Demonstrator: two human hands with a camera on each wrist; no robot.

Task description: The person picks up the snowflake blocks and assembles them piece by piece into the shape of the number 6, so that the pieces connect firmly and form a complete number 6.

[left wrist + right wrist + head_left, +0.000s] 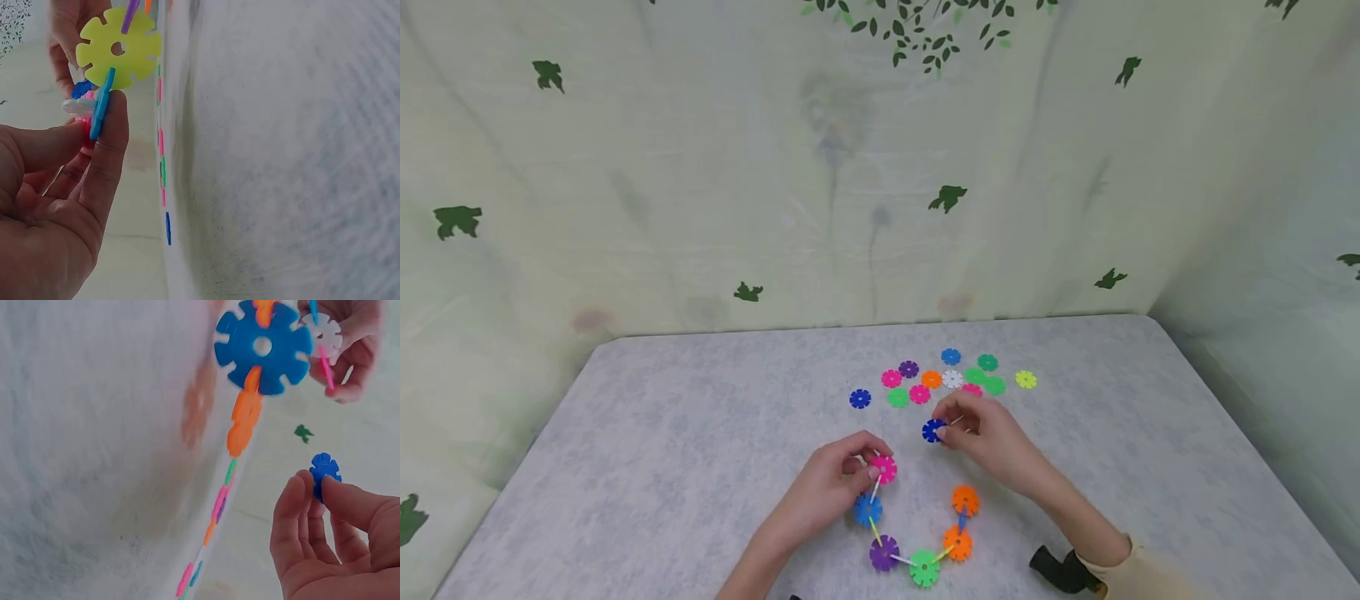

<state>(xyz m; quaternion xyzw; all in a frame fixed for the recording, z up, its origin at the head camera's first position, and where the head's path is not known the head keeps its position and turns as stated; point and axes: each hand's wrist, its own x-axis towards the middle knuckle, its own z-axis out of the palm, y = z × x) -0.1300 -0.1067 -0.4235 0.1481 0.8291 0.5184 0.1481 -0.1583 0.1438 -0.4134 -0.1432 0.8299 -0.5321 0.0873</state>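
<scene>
My left hand (823,487) pinches a pink notched plastic disc (887,470) at one end of a curved chain of interlocking discs. Down from it run a blue disc (868,511), a purple disc (884,553), a green disc (924,569) and two orange discs (958,544), with white, yellow and blue discs edge-on between them. In the left wrist view, a yellow disc (137,53) of the chain shows near the fingers. To the right and farther back, my right hand (992,437) pinches a single dark blue disc (325,467) between thumb and fingers, apart from the chain.
Several loose discs lie flat beyond the hands, among them a dark blue one (860,398), an orange one (931,380) and a yellow one (1026,380). A black object (1062,572) is by the right sleeve. A leaf-patterned curtain (775,167) hangs behind the grey table (685,417).
</scene>
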